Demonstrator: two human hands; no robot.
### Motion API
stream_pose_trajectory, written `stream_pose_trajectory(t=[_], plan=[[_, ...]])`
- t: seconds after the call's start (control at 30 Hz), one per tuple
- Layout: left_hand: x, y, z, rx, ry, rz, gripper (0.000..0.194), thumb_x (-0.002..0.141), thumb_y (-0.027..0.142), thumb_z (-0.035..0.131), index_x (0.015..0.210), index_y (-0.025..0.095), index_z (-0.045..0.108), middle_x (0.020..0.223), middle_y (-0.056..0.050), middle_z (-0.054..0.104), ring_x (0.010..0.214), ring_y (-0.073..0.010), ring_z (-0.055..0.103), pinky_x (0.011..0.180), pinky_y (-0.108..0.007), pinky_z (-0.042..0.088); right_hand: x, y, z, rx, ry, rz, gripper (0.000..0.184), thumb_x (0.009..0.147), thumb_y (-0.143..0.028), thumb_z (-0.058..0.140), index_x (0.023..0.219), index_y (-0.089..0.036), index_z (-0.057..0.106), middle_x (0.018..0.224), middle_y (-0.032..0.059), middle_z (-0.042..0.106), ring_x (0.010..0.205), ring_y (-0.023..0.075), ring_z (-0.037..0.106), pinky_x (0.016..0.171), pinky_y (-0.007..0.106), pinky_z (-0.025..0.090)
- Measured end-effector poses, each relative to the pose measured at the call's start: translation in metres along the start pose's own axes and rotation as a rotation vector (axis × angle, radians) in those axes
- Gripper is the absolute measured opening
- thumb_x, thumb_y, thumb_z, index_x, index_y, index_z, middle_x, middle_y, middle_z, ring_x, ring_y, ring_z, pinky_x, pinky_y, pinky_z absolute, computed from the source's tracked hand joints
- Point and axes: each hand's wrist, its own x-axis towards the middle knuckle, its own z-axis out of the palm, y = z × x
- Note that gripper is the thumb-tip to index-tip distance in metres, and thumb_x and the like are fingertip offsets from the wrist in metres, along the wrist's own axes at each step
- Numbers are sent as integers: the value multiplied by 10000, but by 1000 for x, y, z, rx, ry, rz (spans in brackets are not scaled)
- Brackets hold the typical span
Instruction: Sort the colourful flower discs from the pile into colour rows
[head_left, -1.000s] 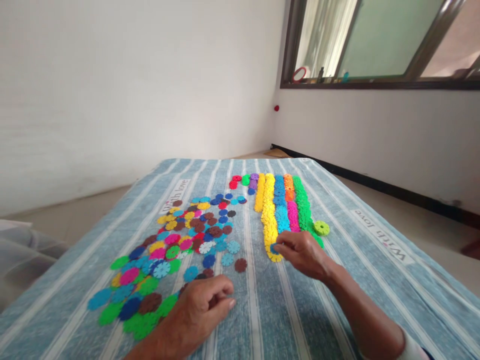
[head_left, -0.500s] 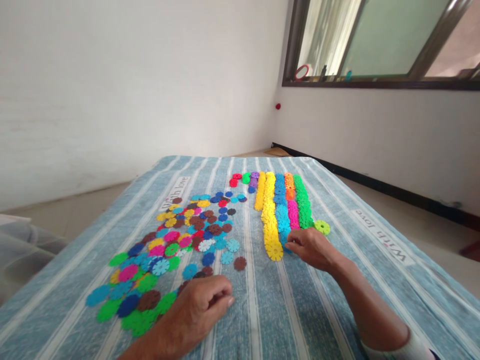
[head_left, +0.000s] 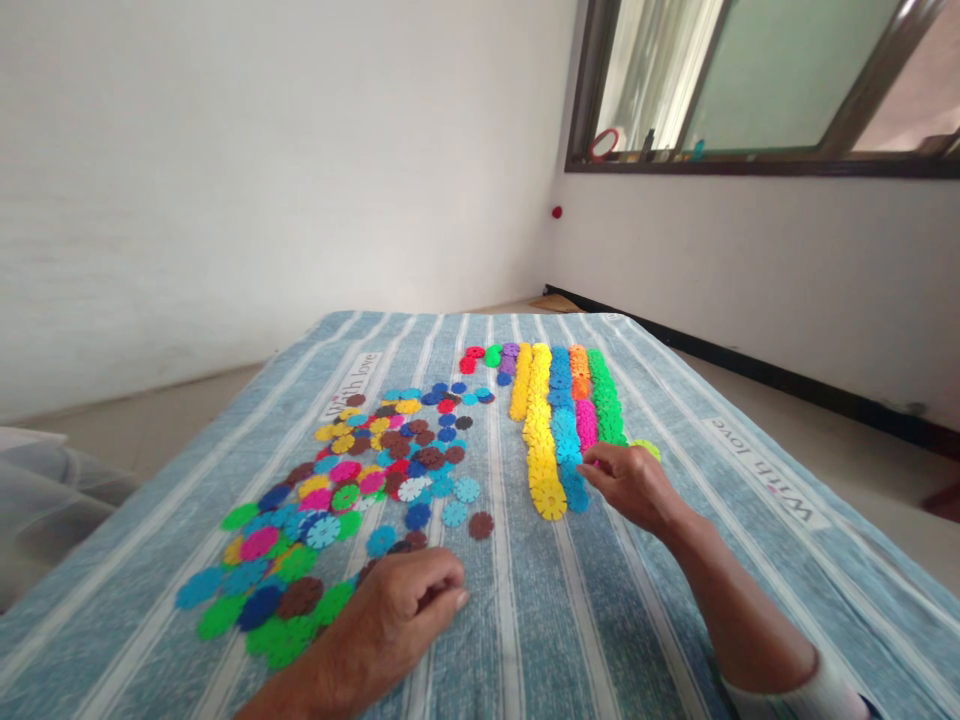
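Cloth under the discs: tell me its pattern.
Blue-grey with white stripes on the cloth; the head view shows it.

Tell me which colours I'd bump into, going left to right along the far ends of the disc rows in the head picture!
Red discs → small green group → purple discs → golden-yellow row → bright yellow row → blue row → orange discs → long green row.

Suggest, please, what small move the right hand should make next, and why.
Probably lift the right hand clear of the blue row: its fingertips are by the near end, where the last disc already lies in line, and loose discs lie spread to the left.
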Motion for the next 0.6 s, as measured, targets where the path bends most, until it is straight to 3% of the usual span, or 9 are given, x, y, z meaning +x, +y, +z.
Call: stream_pose_trajectory(t=[0.2,0.3,0.47,0.6], plan=[[-3,2,-8,-48,80,30,162,820,211,477,673,173,533,613,36,513,577,-85,461,564,-205,340,-6,-5,9,72,108,-36,309,913,-375,468,735,-199,649,537,-6,563,485,149,530,516,260,314],[-4,3,-18,-62,128,0,158,805,203,494,661,166,547,584,40,500,554,-80,444,548,-206,327,-13,-14,17,120,113,-122,307,920,-384,477,731,-208,643,519,-16,547,455,140,524,491,256,311],[-8,-14,-49,-47,248,-162,191,804,227,484,647,156,566,611,26,546,578,-90,477,579,-210,356,-25,-37,34,144,77,-301,293,966,-349,457,794,-204,646,599,7,615,517,156,596,519,262,346],[-15,-36,-68,58,243,-302,177,770,227,486,650,155,593,586,30,531,575,-102,475,569,-219,328,-35,-54,48,142,-2,-450,323,1008,-316,397,797,-201,613,641,21,621,574,161,608,559,271,359]])
